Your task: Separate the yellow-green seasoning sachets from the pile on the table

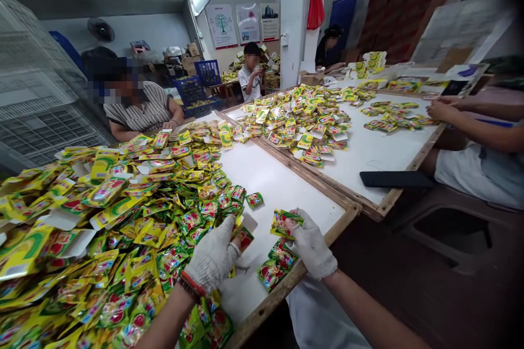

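Both of my hands wear white knit gloves. My right hand (311, 245) pinches a small stack of green and red sachets (283, 221) just above the white tabletop (278, 185). My left hand (213, 257) is closed on a flat carton or sachet (244, 235) at the edge of a big heap of yellow and green sachets and cartons (102, 229). A few loose sachets (275, 267) lie by the table's wooden front edge, under my right hand.
A second white table (368, 150) to the right carries another sachet pile (303, 120) and a black phone (395, 179). A seated person's arm (470, 125) reaches in at right. A person in a striped shirt (139, 109) sits across; others sit farther back. White crates (36, 103) stand at left.
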### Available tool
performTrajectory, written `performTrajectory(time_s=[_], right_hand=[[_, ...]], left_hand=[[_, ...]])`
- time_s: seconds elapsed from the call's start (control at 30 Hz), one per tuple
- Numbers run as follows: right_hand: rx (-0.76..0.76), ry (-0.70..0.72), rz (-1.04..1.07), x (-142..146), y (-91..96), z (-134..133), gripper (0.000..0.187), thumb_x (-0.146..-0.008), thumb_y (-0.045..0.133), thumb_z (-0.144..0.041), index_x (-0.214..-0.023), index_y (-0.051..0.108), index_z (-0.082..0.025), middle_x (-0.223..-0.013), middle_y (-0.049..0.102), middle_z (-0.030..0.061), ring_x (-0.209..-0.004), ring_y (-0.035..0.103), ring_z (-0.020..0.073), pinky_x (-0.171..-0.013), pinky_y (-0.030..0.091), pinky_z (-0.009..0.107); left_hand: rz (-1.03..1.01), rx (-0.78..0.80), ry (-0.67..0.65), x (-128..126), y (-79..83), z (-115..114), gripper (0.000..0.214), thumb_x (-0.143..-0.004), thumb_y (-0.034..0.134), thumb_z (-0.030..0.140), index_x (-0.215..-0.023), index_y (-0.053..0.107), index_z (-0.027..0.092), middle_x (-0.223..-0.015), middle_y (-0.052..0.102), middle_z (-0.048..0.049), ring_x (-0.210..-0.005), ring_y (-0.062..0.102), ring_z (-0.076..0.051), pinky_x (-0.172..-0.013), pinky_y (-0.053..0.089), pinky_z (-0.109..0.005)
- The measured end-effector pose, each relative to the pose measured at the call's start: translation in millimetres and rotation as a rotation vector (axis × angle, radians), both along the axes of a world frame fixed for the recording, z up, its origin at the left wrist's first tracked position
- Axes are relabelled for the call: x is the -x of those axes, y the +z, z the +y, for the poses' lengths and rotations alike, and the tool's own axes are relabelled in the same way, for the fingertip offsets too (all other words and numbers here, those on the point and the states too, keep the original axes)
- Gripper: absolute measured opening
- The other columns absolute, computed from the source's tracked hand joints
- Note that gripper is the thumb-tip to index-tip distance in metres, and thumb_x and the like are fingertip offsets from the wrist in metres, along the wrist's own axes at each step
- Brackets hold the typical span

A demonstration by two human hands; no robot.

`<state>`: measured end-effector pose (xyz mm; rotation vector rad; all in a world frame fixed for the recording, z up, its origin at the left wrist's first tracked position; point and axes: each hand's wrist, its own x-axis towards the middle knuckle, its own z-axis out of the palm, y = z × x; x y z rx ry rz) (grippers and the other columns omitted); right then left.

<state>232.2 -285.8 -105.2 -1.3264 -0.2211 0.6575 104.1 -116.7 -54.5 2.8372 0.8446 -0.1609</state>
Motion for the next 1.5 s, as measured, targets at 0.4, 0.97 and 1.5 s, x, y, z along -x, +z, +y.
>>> performTrajectory(time_s=[0.4,0.97,1.5], right_hand=[[0.045,0.094,0.028,2.6,10.6,4.6,0.042,-0.077,0.049,-0.052,-0.105,0.044,-0.021,-0.098,0.061,0.0032,-0.055,0.057,0.003,-0.047,0.045,0.013],[0.464,0.534,-1.116,21.4,16.2,41.7,0.023,-0.083,0.048,-0.033,-0.084,0.063,-0.016,-0.086,0.06,0.0021,-0.078,0.048,0.0057,-0.072,0.034,0.019],[0.442,0.601,-0.918,17.6,12.8,37.2,0.033,-0.082,0.048,-0.032,-0.111,0.058,-0.02,-0.102,0.063,0.0034,-0.084,0.053,0.0076,-0.075,0.038,0.017]], left_hand=[[-0.123,-0.343,-0.042,41.9,-39.3,-31.7,0.064,-0.069,0.056,0.05,-0.127,0.044,0.028,-0.116,0.055,-0.0039,-0.106,0.051,-0.018,-0.098,0.042,-0.037],[-0.388,-0.345,-0.076,60.7,-64.7,-19.4,0.059,-0.07,0.058,0.041,-0.126,0.047,0.025,-0.122,0.055,-0.0046,-0.109,0.055,-0.013,-0.091,0.053,-0.027],[-0.349,-0.435,-0.027,57.5,-49.7,-26.7,0.058,-0.071,0.057,0.041,-0.126,0.045,0.029,-0.113,0.055,-0.0033,-0.099,0.051,-0.012,-0.083,0.045,-0.025]])
